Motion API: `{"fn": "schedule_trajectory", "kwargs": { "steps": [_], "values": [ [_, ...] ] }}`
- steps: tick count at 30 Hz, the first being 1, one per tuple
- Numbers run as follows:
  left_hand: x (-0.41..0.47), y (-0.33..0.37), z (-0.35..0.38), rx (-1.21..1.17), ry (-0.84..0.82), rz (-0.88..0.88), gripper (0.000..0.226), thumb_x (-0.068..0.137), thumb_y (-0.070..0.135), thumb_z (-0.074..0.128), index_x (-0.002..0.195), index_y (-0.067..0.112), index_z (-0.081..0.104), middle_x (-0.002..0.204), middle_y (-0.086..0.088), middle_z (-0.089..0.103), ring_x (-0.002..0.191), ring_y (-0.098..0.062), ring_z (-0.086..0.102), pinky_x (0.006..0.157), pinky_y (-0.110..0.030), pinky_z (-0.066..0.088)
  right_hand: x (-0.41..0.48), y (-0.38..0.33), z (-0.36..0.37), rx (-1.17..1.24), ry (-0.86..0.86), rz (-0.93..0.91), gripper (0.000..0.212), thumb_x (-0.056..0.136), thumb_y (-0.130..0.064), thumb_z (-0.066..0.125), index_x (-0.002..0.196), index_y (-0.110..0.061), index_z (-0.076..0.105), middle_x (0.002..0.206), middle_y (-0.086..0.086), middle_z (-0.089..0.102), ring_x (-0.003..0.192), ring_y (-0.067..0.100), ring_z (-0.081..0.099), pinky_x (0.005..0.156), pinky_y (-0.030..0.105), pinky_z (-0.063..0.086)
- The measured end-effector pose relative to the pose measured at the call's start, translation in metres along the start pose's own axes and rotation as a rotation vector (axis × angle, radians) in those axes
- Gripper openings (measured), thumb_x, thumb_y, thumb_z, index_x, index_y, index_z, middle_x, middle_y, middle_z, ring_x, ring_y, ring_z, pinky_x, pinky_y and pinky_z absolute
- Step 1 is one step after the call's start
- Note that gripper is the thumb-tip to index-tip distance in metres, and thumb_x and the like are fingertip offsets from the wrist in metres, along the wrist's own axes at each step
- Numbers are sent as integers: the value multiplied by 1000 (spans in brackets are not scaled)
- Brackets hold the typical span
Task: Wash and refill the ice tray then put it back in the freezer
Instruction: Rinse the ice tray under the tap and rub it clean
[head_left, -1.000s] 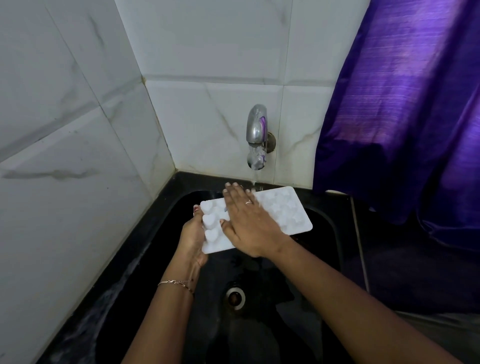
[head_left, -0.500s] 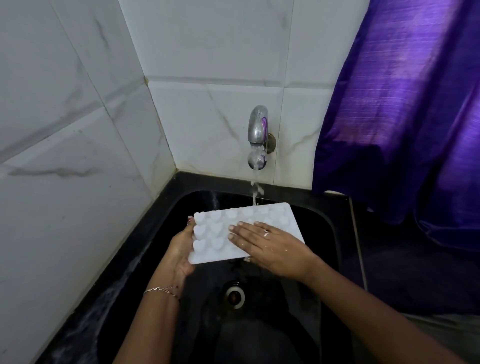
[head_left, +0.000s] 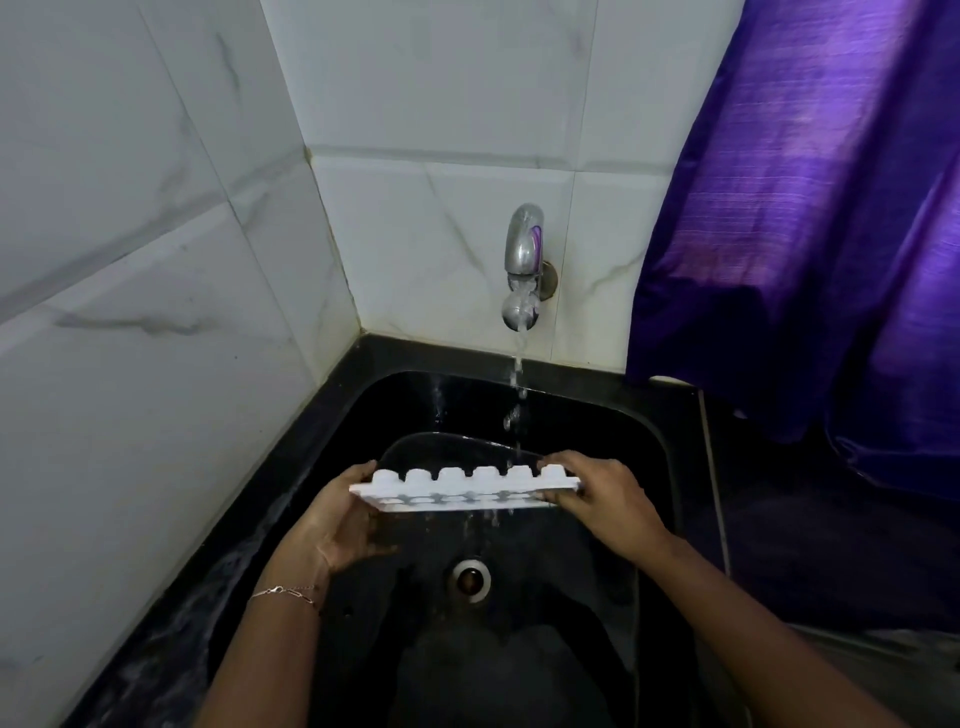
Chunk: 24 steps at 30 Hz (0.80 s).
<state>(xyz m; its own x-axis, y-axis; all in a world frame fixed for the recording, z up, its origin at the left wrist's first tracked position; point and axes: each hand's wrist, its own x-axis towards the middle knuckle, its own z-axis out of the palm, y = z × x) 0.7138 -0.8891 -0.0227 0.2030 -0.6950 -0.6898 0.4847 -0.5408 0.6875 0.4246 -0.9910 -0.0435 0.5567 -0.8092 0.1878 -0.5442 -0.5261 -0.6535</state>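
A white ice tray (head_left: 462, 487) is held edge-on over the black sink (head_left: 644, 441), its moulded bumps pointing up and away from me. My left hand (head_left: 337, 525) grips its left end, palm turned up. At the right end, my right hand (head_left: 597, 499) pinches the tray with fingers over the top. A thin stream runs from the chrome tap (head_left: 524, 260) onto the tray's right part, and water drips off the near edge.
The sink's drain (head_left: 471, 579) lies below the tray. White marble-look tiles (head_left: 156, 312) close in the left and back. A purple curtain (head_left: 805, 234) hangs at the right over the dark counter (head_left: 805, 545).
The tray has come down and toward me and tipped from lying flat to edge-on. My right hand left the tray's top face and took hold of its right end.
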Motion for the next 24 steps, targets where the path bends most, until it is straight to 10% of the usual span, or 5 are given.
{"fn": "schedule_trajectory", "kwargs": {
  "steps": [10, 17, 24],
  "values": [
    [-15, -16, -1, 4, 15, 278, 62, 94, 63, 28, 125, 20, 61, 117, -6, 69, 107, -24, 66, 88, -41, 51, -4, -20, 16, 664, 168, 402, 25, 86, -28, 70, 94, -5, 70, 88, 5, 75, 84, 19, 73, 77, 42, 59],
    [-31, -4, 3, -109, 121, 448, 55, 97, 59, 27, 111, 21, 65, 101, -1, 74, 97, -18, 68, 83, -36, 51, -7, -40, 4, 799, 41, 247, 22, 95, -15, 57, 115, -10, 65, 107, -2, 72, 99, 7, 68, 76, 15, 52],
    [-47, 7, 0, -156, 104, 584, 45, 99, 38, 26, 107, 27, 69, 105, 5, 71, 112, -21, 60, 100, -39, 41, -16, -46, 1, 546, 77, 43, 39, 91, -16, 65, 128, -23, 60, 125, -18, 63, 115, 2, 60, 96, 25, 50]
  ]
}}
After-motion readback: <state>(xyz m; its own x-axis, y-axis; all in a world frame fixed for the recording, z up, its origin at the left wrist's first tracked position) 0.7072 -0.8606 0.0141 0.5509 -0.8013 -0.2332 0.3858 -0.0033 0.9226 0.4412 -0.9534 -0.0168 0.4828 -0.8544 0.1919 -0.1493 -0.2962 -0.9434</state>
